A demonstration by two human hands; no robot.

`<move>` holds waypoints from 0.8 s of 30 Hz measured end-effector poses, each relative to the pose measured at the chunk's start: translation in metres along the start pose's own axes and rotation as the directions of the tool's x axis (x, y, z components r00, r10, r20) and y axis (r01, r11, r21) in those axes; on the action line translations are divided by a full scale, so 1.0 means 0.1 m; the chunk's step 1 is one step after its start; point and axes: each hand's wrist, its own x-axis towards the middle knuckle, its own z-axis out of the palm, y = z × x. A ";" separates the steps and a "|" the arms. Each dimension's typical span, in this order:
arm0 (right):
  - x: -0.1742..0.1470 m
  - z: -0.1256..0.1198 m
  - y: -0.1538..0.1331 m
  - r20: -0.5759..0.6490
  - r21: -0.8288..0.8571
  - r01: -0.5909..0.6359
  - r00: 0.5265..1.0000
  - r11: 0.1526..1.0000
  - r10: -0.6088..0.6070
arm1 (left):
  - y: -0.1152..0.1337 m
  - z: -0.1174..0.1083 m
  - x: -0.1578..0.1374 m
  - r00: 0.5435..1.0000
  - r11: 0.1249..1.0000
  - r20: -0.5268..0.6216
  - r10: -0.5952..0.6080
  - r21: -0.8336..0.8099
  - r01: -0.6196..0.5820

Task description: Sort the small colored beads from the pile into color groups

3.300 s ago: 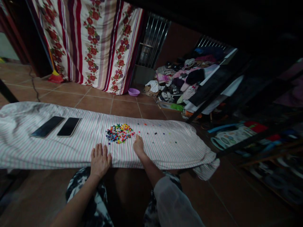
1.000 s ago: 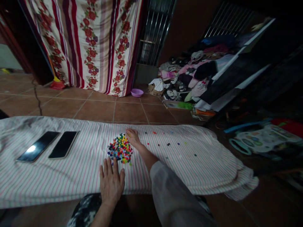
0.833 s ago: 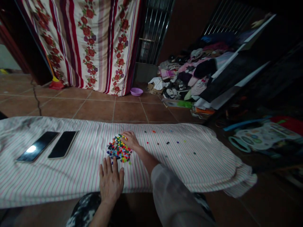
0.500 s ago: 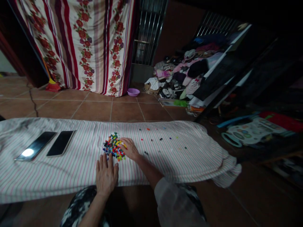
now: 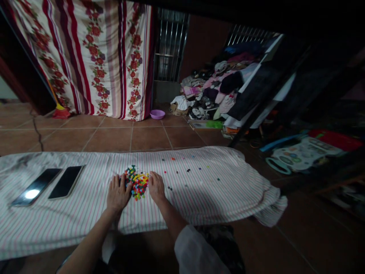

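A heap of small multicoloured pieces (image 5: 138, 183), like beads or tiny blocks, lies on a striped cloth (image 5: 94, 213). My left hand (image 5: 118, 193) rests flat at the heap's left side, fingers apart, with thumb and fingertips touching its edge. Against the right side is my right hand (image 5: 156, 187), its fingers bent and loosely cupped. I make out nothing held in it, though its fingertips are partly hidden. To the right, single pieces lie scattered in loose rows, among them a black one (image 5: 188, 170), a green one (image 5: 218, 179) and an orange one (image 5: 173, 158).
Two dark phones, one with a glare spot (image 5: 37, 186) and one beside it (image 5: 67, 182), lie on the cloth's left. Beyond are a floral curtain (image 5: 108, 57), a purple basin (image 5: 157, 114) and a clothes pile (image 5: 211, 89). A plastic toy (image 5: 299, 152) stands at right.
My left hand has moved up to the heap's left edge. My right hand has drawn back from over the heap to its right side. The heap looks narrower, and the view has shifted slightly.
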 end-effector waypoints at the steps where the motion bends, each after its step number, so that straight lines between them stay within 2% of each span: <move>1: -0.01 0.00 0.00 -0.007 -0.001 0.015 1.000 1.000 -0.015 | 0.01 0.03 0.03 0.999 1.000 -0.026 0.028 -0.009 -0.029; 6: -0.02 -0.03 -0.01 0.023 0.018 0.094 0.995 0.995 -0.094 | 0.18 0.16 0.09 0.968 0.978 -0.160 0.192 -0.056 -0.203; 8: -0.01 -0.03 0.00 0.027 0.030 0.109 0.994 0.994 -0.110 | 0.23 0.18 0.10 0.961 0.967 -0.170 0.219 -0.090 -0.237; 10: -0.01 -0.03 0.02 0.013 0.040 0.108 0.994 0.993 -0.109 | 0.21 0.21 0.13 0.969 0.967 -0.145 0.202 -0.126 -0.220; 14: -0.01 0.00 0.04 -0.024 0.046 0.085 0.996 0.995 -0.084 | -0.11 0.27 0.24 0.984 0.977 -0.120 0.132 -0.152 -0.149; 16: -0.01 0.00 0.04 -0.028 0.040 0.097 0.995 0.994 -0.096 | -0.36 0.33 0.31 0.963 0.959 -0.152 0.225 -0.143 -0.246; 19: 0.00 -0.02 0.04 -0.038 0.043 0.137 0.990 0.990 -0.136 | -0.64 0.42 0.46 0.968 0.966 -0.145 0.203 -0.129 -0.222; 21: 0.00 -0.04 0.03 -0.041 0.051 0.159 0.987 0.986 -0.157 | -0.70 0.49 0.57 0.972 0.962 -0.106 0.211 -0.154 -0.226; 24: 0.00 -0.08 0.02 -0.038 0.046 0.179 0.983 0.983 -0.177 | -0.63 0.57 0.74 0.962 0.940 -0.069 0.264 -0.204 -0.273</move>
